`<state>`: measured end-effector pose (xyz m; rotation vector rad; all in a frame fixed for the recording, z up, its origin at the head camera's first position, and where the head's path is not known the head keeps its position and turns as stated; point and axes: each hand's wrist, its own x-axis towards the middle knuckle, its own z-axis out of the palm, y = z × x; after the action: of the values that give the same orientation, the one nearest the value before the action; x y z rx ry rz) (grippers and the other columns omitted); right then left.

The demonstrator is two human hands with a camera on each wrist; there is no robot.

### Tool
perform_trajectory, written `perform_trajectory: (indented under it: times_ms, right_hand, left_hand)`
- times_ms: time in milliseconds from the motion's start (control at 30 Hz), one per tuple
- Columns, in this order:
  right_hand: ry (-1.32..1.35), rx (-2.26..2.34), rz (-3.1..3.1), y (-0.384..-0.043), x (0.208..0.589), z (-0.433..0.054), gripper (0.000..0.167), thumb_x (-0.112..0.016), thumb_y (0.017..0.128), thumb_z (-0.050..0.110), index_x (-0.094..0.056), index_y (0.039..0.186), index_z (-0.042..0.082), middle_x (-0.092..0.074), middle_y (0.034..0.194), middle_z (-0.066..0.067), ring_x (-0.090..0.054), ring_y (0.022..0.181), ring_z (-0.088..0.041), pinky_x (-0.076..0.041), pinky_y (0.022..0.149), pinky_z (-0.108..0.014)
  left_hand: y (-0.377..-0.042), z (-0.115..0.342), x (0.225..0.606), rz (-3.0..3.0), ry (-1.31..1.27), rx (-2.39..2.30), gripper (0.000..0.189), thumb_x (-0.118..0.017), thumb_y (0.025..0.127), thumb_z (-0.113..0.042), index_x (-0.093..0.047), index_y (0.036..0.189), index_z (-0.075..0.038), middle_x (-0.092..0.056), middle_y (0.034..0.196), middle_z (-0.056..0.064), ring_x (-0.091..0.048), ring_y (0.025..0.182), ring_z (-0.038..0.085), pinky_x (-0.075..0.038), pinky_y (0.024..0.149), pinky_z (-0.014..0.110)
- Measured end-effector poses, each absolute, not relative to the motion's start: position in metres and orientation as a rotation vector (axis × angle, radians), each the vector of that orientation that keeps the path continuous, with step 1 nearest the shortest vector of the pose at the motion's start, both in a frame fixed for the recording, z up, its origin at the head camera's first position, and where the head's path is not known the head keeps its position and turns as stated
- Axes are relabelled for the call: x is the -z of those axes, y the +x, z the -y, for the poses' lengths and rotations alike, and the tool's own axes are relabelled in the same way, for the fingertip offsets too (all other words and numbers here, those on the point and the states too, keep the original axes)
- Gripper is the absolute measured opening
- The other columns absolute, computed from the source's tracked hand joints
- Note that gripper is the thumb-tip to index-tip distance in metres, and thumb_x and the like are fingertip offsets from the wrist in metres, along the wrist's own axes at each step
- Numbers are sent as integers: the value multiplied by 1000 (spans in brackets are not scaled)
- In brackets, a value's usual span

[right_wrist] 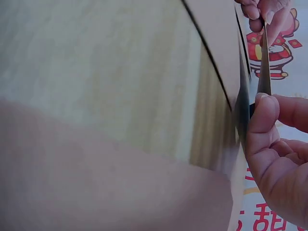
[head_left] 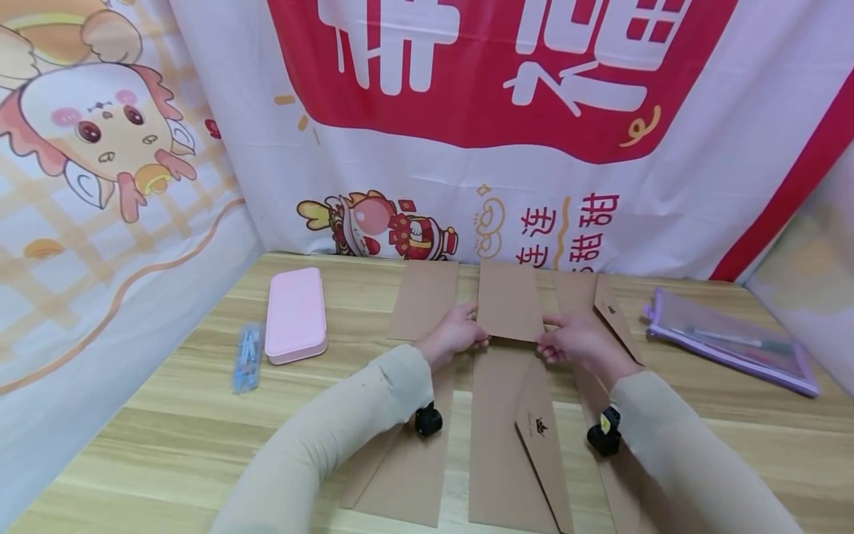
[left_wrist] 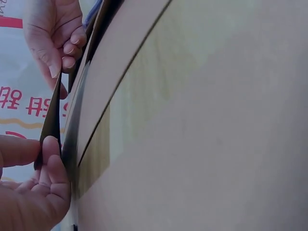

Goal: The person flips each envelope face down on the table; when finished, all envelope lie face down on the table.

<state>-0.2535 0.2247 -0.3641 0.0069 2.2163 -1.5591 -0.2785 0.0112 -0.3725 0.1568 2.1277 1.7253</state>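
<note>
A brown kraft envelope (head_left: 510, 300) lies at the back middle of the table, its near edge lifted slightly. My left hand (head_left: 457, 334) pinches its near left corner, and my right hand (head_left: 574, 341) pinches the near right corner. In the left wrist view the dark edge of the envelope (left_wrist: 51, 120) runs between the two hands, thumb and fingers on it. The right wrist view shows the same edge (right_wrist: 264, 72) between right thumb and fingers. Nearer me lies another brown envelope (head_left: 500, 445) with a black crown print on its pointed flap.
More brown envelopes lie in columns left (head_left: 423, 297) and right (head_left: 577, 293), partly under my forearms. On the left are a pink case (head_left: 296, 311) and a small blue clear packet (head_left: 247, 360). A purple mesh zip pouch (head_left: 734, 345) lies right. Printed cloth (head_left: 373, 156) hangs behind.
</note>
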Motion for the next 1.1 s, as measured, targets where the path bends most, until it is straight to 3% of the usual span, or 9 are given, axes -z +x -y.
perform_trajectory:
  times_ms: [167, 367, 600, 800, 1100]
  right_hand:
    - [31, 1489, -2251, -255, 364, -223, 63, -43, 95, 3, -6, 145, -7, -56, 81, -6, -52, 66, -11, -49, 60, -22]
    - [74, 1453, -2271, -256, 364, -221, 63, -47, 94, 6, -12, 145, -5, -56, 79, -6, -52, 64, -11, -50, 60, -23]
    - [90, 1392, -2300, -256, 366, -221, 55, -49, 94, 10, -25, 141, -5, -53, 72, -1, -51, 62, -11, -49, 57, -23]
    - [106, 1310, -2329, -253, 365, -222, 68, -52, 92, 15, -14, 145, -5, -54, 73, -3, -51, 63, -12, -48, 57, -24]
    - [-6, 1448, -2340, -246, 358, -231, 68, -46, 94, 12, -5, 145, -6, -54, 74, -3, -51, 61, -10, -47, 55, -23]
  left_hand:
    - [-279, -9, 373, -2157, 122, -1658, 73, -55, 80, 11, -25, 145, -4, -63, 101, 22, -54, 56, 12, -47, 54, 19]
    - [-279, -9, 371, -2242, 103, -1572, 71, -56, 79, 11, -29, 143, -3, -60, 83, 10, -52, 54, 12, -48, 53, 19]
    - [-277, -7, 370, -2356, 119, -1410, 59, -57, 83, -1, -34, 137, -1, -55, 59, 4, -50, 48, 11, -38, 44, 19]
    - [-276, -4, 368, -2389, 117, -1336, 60, -58, 84, -6, -33, 138, -2, -54, 59, 4, -49, 49, 13, -38, 45, 21]
    - [-274, -6, 369, -2353, 177, -1531, 61, -54, 81, -1, -34, 139, -4, -53, 57, 3, -49, 49, 13, -41, 49, 20]
